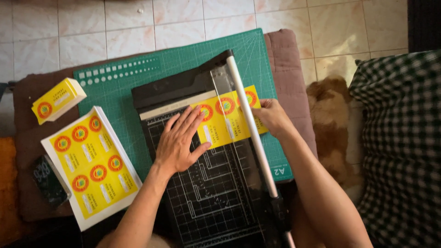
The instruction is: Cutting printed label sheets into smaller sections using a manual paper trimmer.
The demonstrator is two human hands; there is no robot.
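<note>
A black paper trimmer [202, 193] with a gridded base lies on a green cutting mat [138, 78]. Its white cutting arm [250, 124] is lowered across a yellow strip of printed labels [225, 121] with red round emblems. My left hand [179, 140] lies flat on the trimmer base, fingers spread, pressing the strip's left end. My right hand [272, 117] is on the far side of the arm, its fingers pinching the strip's right end.
A stack of uncut yellow label sheets [89, 165] lies at the left, with a small pile of cut labels [57, 99] above it. A dark phone-like object [48, 181] lies beside the stack. A furry animal [330, 124] and checked cloth [404, 147] are at right.
</note>
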